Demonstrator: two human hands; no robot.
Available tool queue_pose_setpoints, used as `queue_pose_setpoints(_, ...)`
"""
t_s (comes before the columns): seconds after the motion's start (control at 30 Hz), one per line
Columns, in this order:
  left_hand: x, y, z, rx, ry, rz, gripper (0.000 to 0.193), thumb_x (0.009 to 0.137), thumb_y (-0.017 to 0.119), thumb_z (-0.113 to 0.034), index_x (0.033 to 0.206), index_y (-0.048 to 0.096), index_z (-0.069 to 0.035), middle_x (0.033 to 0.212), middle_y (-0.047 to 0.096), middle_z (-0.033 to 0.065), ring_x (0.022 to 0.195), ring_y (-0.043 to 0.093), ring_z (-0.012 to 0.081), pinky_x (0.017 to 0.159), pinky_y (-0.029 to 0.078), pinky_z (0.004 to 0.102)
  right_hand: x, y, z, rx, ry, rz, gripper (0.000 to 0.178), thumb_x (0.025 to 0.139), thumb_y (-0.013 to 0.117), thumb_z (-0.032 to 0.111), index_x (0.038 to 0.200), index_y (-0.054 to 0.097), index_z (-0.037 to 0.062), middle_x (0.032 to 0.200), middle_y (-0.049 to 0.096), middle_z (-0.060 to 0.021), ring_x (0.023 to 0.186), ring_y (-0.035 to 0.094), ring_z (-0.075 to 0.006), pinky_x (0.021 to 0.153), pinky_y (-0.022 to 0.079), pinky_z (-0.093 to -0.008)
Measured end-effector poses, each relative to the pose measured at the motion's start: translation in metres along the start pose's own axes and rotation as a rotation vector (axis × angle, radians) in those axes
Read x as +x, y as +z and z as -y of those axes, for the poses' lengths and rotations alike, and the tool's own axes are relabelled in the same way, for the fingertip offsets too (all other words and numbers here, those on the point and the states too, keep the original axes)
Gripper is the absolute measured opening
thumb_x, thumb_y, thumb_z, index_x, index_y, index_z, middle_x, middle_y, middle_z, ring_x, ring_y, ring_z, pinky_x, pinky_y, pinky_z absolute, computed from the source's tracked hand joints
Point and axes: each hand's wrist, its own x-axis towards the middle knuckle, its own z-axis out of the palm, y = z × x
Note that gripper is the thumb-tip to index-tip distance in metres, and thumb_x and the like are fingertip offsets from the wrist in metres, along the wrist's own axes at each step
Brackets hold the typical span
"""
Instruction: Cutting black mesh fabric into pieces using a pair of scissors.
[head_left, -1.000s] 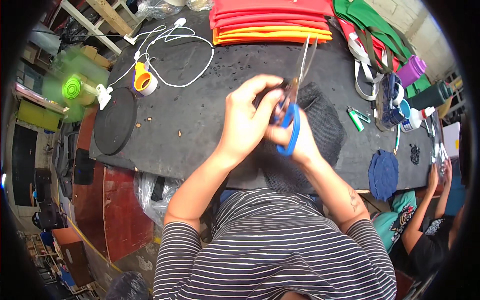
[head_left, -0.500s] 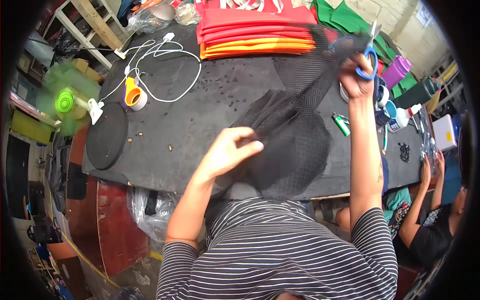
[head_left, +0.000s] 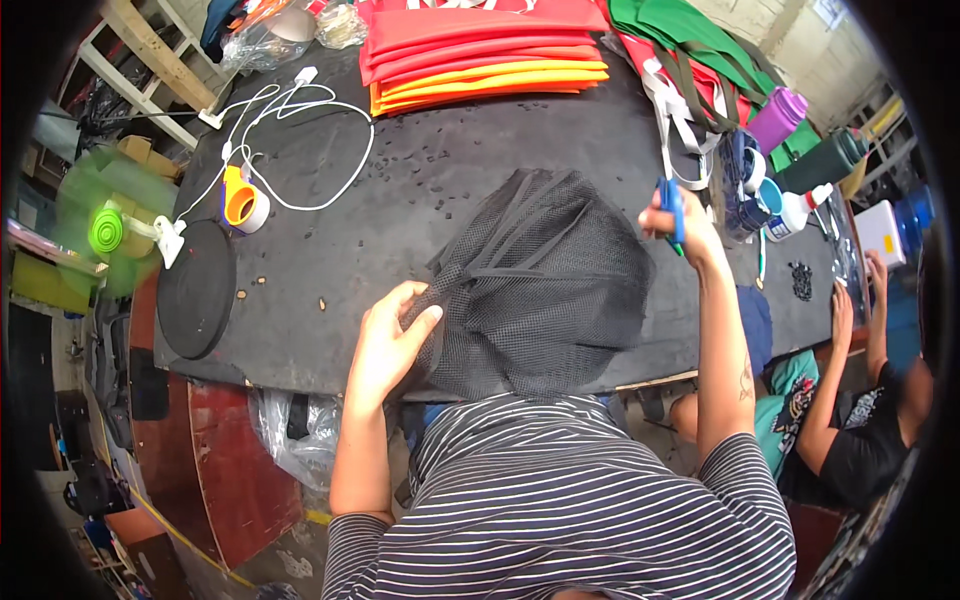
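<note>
A black mesh fabric piece [head_left: 560, 275] lies bunched on the dark table in front of me, its near side hanging by the table's edge at my shirt. At its left edge is my left hand [head_left: 385, 335], thumb and fingers apart, fingertips touching the mesh. My right hand [head_left: 695, 235] is closed around the blue handles of a pair of scissors [head_left: 670, 200], held just off the mesh's right side. The scissors' blades are hard to make out.
Red, orange and yellow folded fabric [head_left: 485, 65] is stacked at the back. A white cable [head_left: 360, 165], an orange tape dispenser [head_left: 238, 200] and a black disc [head_left: 198, 290] sit left. Bottles, including a purple one [head_left: 778, 120], stand right, near another person's hands [head_left: 842, 312].
My right hand came down and nearer with the scissors, and the lifted mesh dropped onto the table. My left hand shifted left and slightly nearer to the mesh's left edge.
</note>
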Motion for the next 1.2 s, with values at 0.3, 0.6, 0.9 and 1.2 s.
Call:
queue_pose_setpoints(0.3,-0.003,-0.004,-0.012,0.040,-0.119,0.073,0.015,0.077,0.058,-0.003,0.073,0.043,0.000,0.069,0.049,0.0004,0.069,0.044,0.0060,0.063,0.039,0.0218,-0.041,0.056,-0.014,-0.505,-0.013,-0.025,0.048,0.051,0.075,-0.002,0.091,0.049,0.0026,0.079,0.058,-0.0032,0.073,0.055,-0.0121,0.068,0.045,-0.0252)
queue_pose_setpoints(0.6,0.003,-0.006,-0.010,-0.493,-0.115,0.569,0.011,0.068,0.054,0.002,0.078,0.058,0.001,0.115,0.051,0.0131,0.100,0.049,0.0159,0.083,0.041,0.0275,-0.014,0.032,-0.010,-0.346,-0.177,-0.092,0.022,0.066,0.066,-0.004,0.079,0.049,0.0023,0.068,0.059,-0.0030,0.063,0.057,-0.0081,0.059,0.047,-0.0227)
queue_pose_setpoints(0.9,0.002,0.006,-0.016,-0.146,0.025,0.303,0.029,0.064,0.059,-0.003,0.058,0.032,-0.005,0.101,0.054,0.0095,0.089,0.043,0.0127,0.077,0.035,0.0281,-0.019,0.046,0.014,-0.141,-0.021,0.309,0.033,0.058,0.075,0.002,0.084,0.054,0.0026,0.077,0.064,-0.0053,0.073,0.060,-0.0117,0.069,0.047,-0.0257)
queue_pose_setpoints(1.2,-0.009,0.003,-0.038,0.313,0.408,0.096,0.029,0.058,0.074,-0.009,0.059,0.045,-0.004,0.076,0.041,0.0060,0.075,0.046,0.0195,0.092,0.038,0.0391,-0.017,0.064,-0.017,-0.219,-0.179,0.256,0.020,0.064,0.067,0.000,0.071,0.048,0.0026,0.064,0.053,-0.0007,0.065,0.057,-0.0098,0.058,0.046,-0.0262)
